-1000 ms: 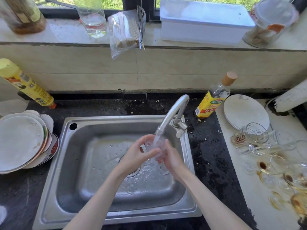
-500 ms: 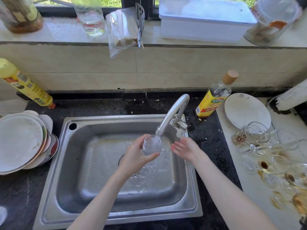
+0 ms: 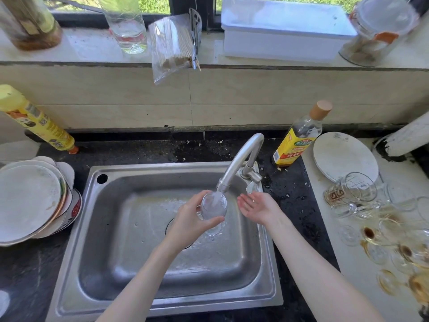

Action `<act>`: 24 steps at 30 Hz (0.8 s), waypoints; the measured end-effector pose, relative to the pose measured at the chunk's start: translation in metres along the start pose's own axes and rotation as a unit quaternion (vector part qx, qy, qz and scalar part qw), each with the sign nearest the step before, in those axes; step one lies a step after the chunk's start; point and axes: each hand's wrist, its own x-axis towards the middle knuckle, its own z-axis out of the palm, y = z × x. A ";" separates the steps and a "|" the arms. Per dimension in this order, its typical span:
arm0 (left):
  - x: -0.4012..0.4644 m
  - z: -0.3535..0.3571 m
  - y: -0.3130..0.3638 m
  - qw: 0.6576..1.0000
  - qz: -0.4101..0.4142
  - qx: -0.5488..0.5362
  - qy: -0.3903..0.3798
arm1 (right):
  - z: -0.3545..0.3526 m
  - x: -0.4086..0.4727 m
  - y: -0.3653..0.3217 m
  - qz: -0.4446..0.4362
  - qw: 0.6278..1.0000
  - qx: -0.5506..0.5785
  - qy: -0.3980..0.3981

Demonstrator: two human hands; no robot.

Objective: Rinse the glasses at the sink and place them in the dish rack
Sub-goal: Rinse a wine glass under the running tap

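Observation:
My left hand (image 3: 190, 219) grips a clear stemmed glass (image 3: 213, 206) under the tap (image 3: 236, 162), and running water falls into its bowl over the steel sink (image 3: 130, 182). Just to the right of the glass my right hand (image 3: 260, 206) is open, palm up, holding nothing, close below the tap handle. Several dirty glasses (image 3: 394, 240) with brown residue lie on the pale counter at the right, among them a glass mug (image 3: 352, 191) on its side. No dish rack is in view.
A stack of plates (image 3: 30, 201) sits left of the sink, with a yellow bottle (image 3: 37, 119) behind it. A yellow-labelled bottle (image 3: 299, 135) and a white plate (image 3: 343, 156) stand right of the tap. The windowsill holds jars, a skewer bag (image 3: 174, 45) and a white box (image 3: 283, 31).
A second ago both hands held the glass under the tap. My right hand has let go and moved right, opening palm up. My left hand keeps the glass under the stream.

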 end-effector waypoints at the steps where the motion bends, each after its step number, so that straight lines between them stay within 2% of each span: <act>1: -0.001 0.000 -0.001 1.000 -0.002 -0.006 -0.002 | 0.000 -0.002 -0.001 0.001 1.000 0.008 -0.003; 18: -0.001 -0.005 0.009 1.000 0.016 0.007 0.014 | 0.005 -0.022 -0.057 -0.020 0.994 0.092 -0.054; 20: -0.002 -0.006 0.011 0.999 0.018 0.021 0.020 | 0.001 -0.020 -0.052 -0.035 0.996 0.055 -0.059; 24: -0.003 -0.007 0.014 0.999 0.007 0.016 0.029 | -0.010 -0.027 -0.033 -0.039 0.990 -0.114 -0.070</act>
